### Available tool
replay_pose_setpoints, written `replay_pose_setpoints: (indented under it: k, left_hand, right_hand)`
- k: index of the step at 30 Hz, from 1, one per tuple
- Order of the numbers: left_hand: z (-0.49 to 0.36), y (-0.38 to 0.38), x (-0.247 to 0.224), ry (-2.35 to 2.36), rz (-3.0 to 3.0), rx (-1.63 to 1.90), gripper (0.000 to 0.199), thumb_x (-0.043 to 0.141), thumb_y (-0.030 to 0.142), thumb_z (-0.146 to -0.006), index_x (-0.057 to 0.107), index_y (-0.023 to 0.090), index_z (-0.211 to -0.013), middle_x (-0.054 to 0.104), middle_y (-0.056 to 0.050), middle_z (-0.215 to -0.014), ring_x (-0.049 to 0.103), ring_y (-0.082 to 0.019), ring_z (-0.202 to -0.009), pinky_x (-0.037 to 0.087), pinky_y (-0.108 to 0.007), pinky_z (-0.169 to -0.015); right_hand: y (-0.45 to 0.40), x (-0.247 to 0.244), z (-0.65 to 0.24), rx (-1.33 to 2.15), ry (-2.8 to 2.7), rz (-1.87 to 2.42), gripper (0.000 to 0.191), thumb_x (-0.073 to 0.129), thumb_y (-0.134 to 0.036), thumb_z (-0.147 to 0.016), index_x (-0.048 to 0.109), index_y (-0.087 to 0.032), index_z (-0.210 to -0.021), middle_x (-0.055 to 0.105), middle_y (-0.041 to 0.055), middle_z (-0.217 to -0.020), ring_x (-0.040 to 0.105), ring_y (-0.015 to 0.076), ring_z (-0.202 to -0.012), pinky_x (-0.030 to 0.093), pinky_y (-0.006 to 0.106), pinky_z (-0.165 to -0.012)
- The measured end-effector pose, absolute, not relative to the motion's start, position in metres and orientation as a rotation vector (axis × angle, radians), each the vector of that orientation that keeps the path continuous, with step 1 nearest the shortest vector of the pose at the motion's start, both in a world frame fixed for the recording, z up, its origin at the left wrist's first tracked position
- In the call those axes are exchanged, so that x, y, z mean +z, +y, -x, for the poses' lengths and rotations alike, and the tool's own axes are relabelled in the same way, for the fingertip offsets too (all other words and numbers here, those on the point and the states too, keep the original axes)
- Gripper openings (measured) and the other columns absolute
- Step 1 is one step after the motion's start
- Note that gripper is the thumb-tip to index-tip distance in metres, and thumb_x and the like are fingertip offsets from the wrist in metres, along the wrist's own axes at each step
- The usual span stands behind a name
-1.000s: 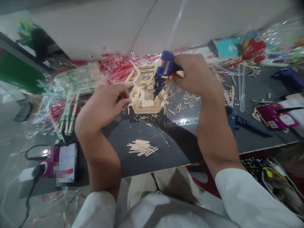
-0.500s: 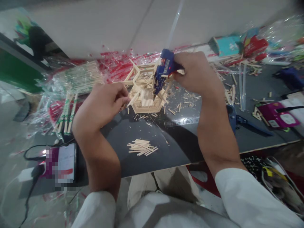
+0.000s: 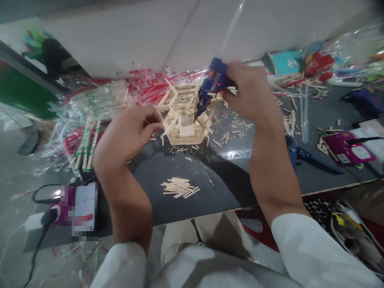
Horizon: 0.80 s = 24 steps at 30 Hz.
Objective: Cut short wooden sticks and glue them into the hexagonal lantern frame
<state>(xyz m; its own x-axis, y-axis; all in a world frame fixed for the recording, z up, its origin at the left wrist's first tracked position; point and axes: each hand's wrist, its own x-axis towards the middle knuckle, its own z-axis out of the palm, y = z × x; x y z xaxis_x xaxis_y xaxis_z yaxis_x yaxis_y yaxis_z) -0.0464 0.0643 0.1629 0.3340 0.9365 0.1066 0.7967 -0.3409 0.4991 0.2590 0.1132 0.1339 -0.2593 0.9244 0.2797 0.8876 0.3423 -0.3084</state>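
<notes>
My right hand (image 3: 250,94) is wrapped round the grip of a blue hot glue gun (image 3: 214,80), with a small red light lit on its side. A clear glue stick (image 3: 232,26) juts up from the gun's back end. Its nozzle points down to the right of the slatted panel (image 3: 186,125) in a six-sided wooden stick model (image 3: 187,141). Thumb and fingers of my left hand (image 3: 135,126) pinch at the model's left corner; the exact stick between them is partly hidden. Short cut sticks (image 3: 180,187) lie in a loose pile in front of the model.
A clear ruler (image 3: 229,155) lies right of the model among stick scraps. Blue-handled cutters (image 3: 315,160) and a purple power adapter (image 3: 349,148) are on the right. Bagged sticks (image 3: 102,100) and a phone (image 3: 86,206) are on the left. Red and clear wrappers (image 3: 153,86) line the back.
The glue gun has tilted slightly, its body shifting a little right while the nozzle stays near the panel. My left hand keeps its place at the model's left corner.
</notes>
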Motion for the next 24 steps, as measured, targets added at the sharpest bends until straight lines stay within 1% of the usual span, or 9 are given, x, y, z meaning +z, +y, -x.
replay_pose_setpoints:
  k: [3,5,8,11,13,15,19,24]
  left_hand:
    - [0.046,0.064,0.163,1.538,-2.234,0.567,0.008,0.075,0.032,-0.089,0.074,0.026,-0.084,0.073,-0.003,-0.072,0.068,-0.027,-0.081,0.054,-0.036,-0.086]
    - [0.045,0.064,0.163,1.559,-2.267,0.562,0.010,0.075,0.033,-0.090,0.075,0.025,-0.084,0.075,-0.003,-0.075,0.068,-0.026,-0.079,0.054,-0.037,-0.089]
    - [0.043,0.064,0.164,1.599,-2.274,0.528,0.009,0.073,0.030,-0.093,0.074,0.025,-0.086,0.077,-0.003,-0.078,0.068,-0.026,-0.079,0.055,-0.039,-0.092]
    - [0.039,0.064,0.166,1.655,-2.248,0.495,0.007,0.074,0.025,-0.093,0.074,0.025,-0.086,0.078,-0.003,-0.080,0.069,-0.026,-0.079,0.054,-0.041,-0.095]
    - [0.037,0.063,0.168,1.707,-2.257,0.465,0.007,0.074,0.022,-0.092,0.073,0.025,-0.085,0.078,-0.003,-0.080,0.069,-0.026,-0.077,0.054,-0.043,-0.096]
    - [0.035,0.063,0.169,1.736,-2.270,0.442,0.007,0.073,0.023,-0.093,0.074,0.025,-0.086,0.078,-0.003,-0.080,0.069,-0.026,-0.077,0.054,-0.044,-0.096]
    - [0.032,0.063,0.169,1.737,-2.263,0.430,0.010,0.069,0.028,-0.093,0.078,0.027,-0.088,0.080,-0.004,-0.084,0.074,-0.028,-0.084,0.056,-0.042,-0.098]
    - [0.030,0.062,0.172,1.742,-2.231,0.413,0.014,0.065,0.030,-0.095,0.079,0.026,-0.094,0.082,-0.004,-0.092,0.076,-0.027,-0.092,0.056,-0.040,-0.101]
  right_hand:
    - [0.112,0.135,-0.259,0.077,-2.158,1.592,0.014,0.055,-0.017,-0.093,0.057,-0.026,-0.104,0.073,0.0184,-0.129,0.064,0.0336,-0.124,0.042,0.042,-0.104]
    - [0.112,0.136,-0.258,0.052,-2.142,1.614,0.017,0.053,-0.016,-0.095,0.057,-0.026,-0.107,0.072,0.0184,-0.133,0.062,0.0331,-0.128,0.041,0.042,-0.107]
    - [0.111,0.137,-0.257,0.017,-2.138,1.663,0.019,0.051,-0.015,-0.097,0.058,-0.027,-0.110,0.071,0.0170,-0.136,0.059,0.0313,-0.129,0.042,0.042,-0.109]
    - [0.112,0.136,-0.257,-0.006,-2.148,1.692,0.019,0.050,-0.016,-0.098,0.058,-0.027,-0.112,0.070,0.0169,-0.138,0.059,0.0306,-0.130,0.042,0.042,-0.109]
    - [0.113,0.134,-0.257,-0.014,-2.149,1.689,0.019,0.051,-0.016,-0.097,0.058,-0.027,-0.111,0.071,0.0166,-0.137,0.059,0.0305,-0.130,0.042,0.042,-0.110]
    - [0.115,0.131,-0.257,-0.020,-2.142,1.671,0.018,0.054,-0.015,-0.096,0.057,-0.028,-0.109,0.072,0.0157,-0.135,0.060,0.0304,-0.129,0.042,0.043,-0.109]
    - [0.119,0.127,-0.258,-0.042,-2.104,1.664,0.020,0.056,-0.012,-0.093,0.054,-0.028,-0.104,0.073,0.0151,-0.130,0.061,0.0306,-0.129,0.042,0.043,-0.108]
    - [0.122,0.124,-0.259,-0.106,-2.112,1.656,0.021,0.057,-0.012,-0.093,0.055,-0.029,-0.105,0.074,0.0138,-0.133,0.063,0.0308,-0.128,0.046,0.044,-0.107]
